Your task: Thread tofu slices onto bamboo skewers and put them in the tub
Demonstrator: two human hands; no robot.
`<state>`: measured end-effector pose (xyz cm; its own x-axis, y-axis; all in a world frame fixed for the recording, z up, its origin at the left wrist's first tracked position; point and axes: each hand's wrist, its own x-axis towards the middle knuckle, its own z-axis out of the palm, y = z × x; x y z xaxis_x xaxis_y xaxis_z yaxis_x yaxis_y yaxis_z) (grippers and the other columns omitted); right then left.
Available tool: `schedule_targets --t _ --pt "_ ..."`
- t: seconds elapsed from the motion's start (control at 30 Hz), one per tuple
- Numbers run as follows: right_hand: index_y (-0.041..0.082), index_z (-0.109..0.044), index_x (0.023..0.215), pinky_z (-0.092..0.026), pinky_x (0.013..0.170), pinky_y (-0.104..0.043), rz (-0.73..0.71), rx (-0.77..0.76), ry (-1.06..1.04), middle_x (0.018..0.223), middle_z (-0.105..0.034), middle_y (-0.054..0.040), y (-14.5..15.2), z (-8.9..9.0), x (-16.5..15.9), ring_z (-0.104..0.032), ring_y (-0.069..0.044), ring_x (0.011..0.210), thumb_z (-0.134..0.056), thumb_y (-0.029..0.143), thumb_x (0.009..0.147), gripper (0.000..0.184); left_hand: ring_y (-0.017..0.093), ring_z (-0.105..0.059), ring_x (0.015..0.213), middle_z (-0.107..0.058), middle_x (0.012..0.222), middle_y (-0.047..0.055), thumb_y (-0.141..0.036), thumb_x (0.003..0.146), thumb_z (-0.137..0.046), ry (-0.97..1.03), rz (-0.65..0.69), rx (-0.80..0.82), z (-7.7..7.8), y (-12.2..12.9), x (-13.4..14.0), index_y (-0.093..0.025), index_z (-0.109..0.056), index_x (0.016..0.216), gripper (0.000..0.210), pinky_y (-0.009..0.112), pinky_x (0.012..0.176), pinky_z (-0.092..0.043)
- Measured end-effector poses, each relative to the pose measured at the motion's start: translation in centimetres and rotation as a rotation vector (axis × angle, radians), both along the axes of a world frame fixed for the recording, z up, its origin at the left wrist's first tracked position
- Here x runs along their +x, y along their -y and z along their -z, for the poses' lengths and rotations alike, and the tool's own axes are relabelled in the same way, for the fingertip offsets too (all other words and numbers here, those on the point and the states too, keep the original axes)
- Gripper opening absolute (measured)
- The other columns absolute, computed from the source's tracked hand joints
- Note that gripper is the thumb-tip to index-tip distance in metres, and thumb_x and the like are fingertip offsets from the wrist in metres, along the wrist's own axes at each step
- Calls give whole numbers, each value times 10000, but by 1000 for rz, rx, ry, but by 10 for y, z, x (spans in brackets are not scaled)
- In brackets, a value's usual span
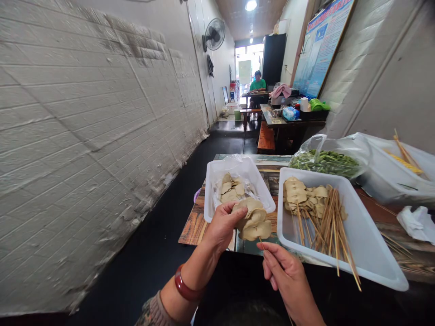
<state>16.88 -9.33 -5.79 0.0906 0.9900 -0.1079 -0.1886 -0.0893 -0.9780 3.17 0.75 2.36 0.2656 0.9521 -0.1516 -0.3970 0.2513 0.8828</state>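
My left hand (pixel 221 226) is closed, its thumb and fingers pinching beige round slices (pixel 253 219) at their left edge. Several slices overlap there, and a thin bamboo skewer (pixel 261 242) enters the lowest one. Below them my right hand (pixel 283 269) pinches that skewer between thumb and fingers. Behind the left hand stands a small white tray (pixel 210 181) with a clear plastic bag and loose slices (pixel 233 186) in it. To the right, a larger white tray (pixel 369 226) holds skewered slices (pixel 295 194), their bamboo sticks (pixel 335 222) pointing toward me, some past the near rim.
A clear bag of green vegetables (pixel 326 163) lies behind the larger tray, beside a white bin (pixel 397 181). Crumpled tissue (pixel 418 224) rests at the right. Farther back are a bench (pixel 266 137), another table (pixel 272 118) and a seated person in green (pixel 258 84). A wall (pixel 102 136) runs along the left.
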Motion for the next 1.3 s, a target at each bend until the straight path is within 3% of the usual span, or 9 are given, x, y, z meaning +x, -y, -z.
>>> schedule_targets --t 0.33,0.5,0.67,0.87,1.3 --pt "125 -676 1027 -236 373 -180 -7 -15 -7 499 -515 52 0 -7 0 -349 -48 361 -613 560 853 472 100 -560 602 -665 656 13 -358 590 -859 -52 34 54 3 0 0 -131 -723 707 289 198 590 -420" --pt "121 -670 1030 -219 370 -181 -22 -25 -22 499 -510 56 0 -7 0 -342 -46 352 -612 569 848 488 85 -519 576 -641 624 -2 -402 584 -857 -79 -34 81 2 -3 2 -135 -717 664 312 190 568 -394" --pt "116 -670 1038 -224 376 -184 -25 -30 -9 500 -513 55 -1 -7 3 -350 -47 354 -611 570 847 495 84 -509 552 -641 618 7 -419 597 -844 -145 -6 103 3 -5 2 -123 -719 660 328 193 544 -378" --pt "112 -676 1027 -223 368 -184 -23 -47 -20 493 -520 52 -2 -7 4 -348 -50 345 -619 585 830 515 107 -564 595 -673 684 9 -392 554 -869 -130 -59 82 5 -6 1 -144 -719 745 347 203 571 -408" --pt "133 -634 1005 -229 358 -176 -32 -69 -61 479 -541 55 -6 -9 1 -357 -53 327 -638 583 816 488 84 -494 514 -610 587 0 -418 558 -851 -271 -10 99 2 -12 -5 -125 -690 674 354 195 502 -338"
